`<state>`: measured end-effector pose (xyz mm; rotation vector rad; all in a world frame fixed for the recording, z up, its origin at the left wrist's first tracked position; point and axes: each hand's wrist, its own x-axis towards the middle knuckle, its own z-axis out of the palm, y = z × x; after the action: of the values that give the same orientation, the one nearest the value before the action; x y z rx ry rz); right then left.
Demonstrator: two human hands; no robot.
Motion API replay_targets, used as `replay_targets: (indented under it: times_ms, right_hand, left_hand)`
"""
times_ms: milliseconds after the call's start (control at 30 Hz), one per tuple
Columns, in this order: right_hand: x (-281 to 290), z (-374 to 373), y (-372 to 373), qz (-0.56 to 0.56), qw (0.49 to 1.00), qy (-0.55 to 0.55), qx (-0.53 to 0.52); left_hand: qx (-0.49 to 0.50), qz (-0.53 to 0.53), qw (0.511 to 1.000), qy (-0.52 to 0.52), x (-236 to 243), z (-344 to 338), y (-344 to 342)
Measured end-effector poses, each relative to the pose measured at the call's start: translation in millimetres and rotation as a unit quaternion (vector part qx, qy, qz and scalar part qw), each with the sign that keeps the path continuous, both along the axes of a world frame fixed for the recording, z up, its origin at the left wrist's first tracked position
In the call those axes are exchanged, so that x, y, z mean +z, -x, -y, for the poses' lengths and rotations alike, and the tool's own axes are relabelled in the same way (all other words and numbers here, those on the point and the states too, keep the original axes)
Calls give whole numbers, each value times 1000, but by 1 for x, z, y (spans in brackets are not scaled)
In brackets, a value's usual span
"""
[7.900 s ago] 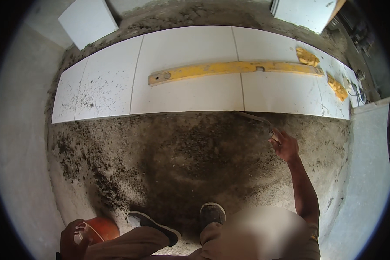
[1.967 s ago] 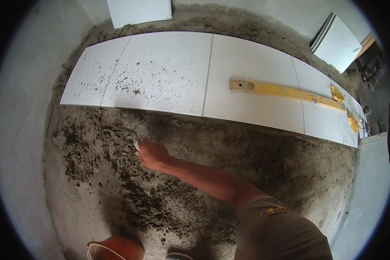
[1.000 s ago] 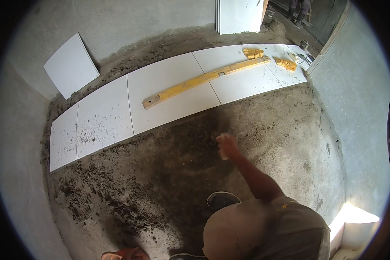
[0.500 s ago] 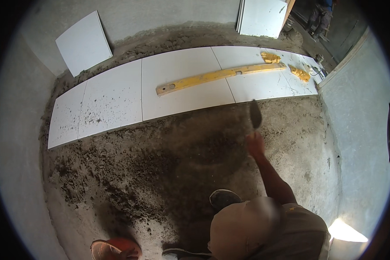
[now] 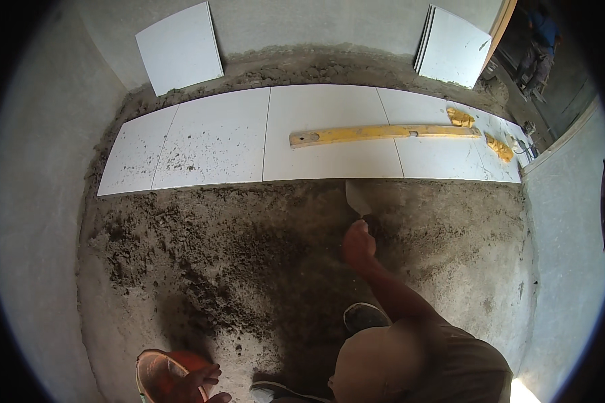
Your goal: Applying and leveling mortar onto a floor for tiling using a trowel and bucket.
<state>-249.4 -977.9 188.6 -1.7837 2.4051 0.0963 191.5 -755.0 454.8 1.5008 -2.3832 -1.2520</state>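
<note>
My right hand point(image 5: 359, 243) is closed around the handle of a pointed trowel point(image 5: 357, 200). The trowel's blade points away from me, its tip close to the front edge of a row of large white tiles point(image 5: 215, 144). Grey, lumpy mortar point(image 5: 208, 282) covers the floor on my side of that edge. At the lower left, an orange bucket point(image 5: 151, 366) appears tilted. My left hand point(image 5: 205, 381) lies at its near right rim, thumb and fingers on either side; part of the hand is in shadow and cut off below.
A yellow spirit level point(image 5: 363, 134) lies across the tiles, beside yellow crumpled pieces point(image 5: 499, 149). Loose tiles lean on the back wall, one at left point(image 5: 180, 50), several at right point(image 5: 454, 47). Another person point(image 5: 540, 47) is beyond the doorway. My shoe point(image 5: 365, 317) stands on the floor.
My right hand has brought the trowel leftward along the tile edge and turned its blade. More of the bucket and my left hand shows. The whole view has shifted.
</note>
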Motion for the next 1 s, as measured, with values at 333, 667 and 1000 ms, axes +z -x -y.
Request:
replay_targets:
  times_ms: [333, 667, 1000]
  right_hand:
    - [13, -17, -73, 261, 960, -27, 95]
    - [24, -116, 81, 607, 709, 136, -332]
    - [11, -102, 16, 183, 971, 128, 80]
  left_hand:
    - [42, -60, 997, 9, 21, 16, 37]
    - [107, -10, 994, 9, 19, -34, -14]
    - [108, -132, 985, 5, 14, -1, 2]
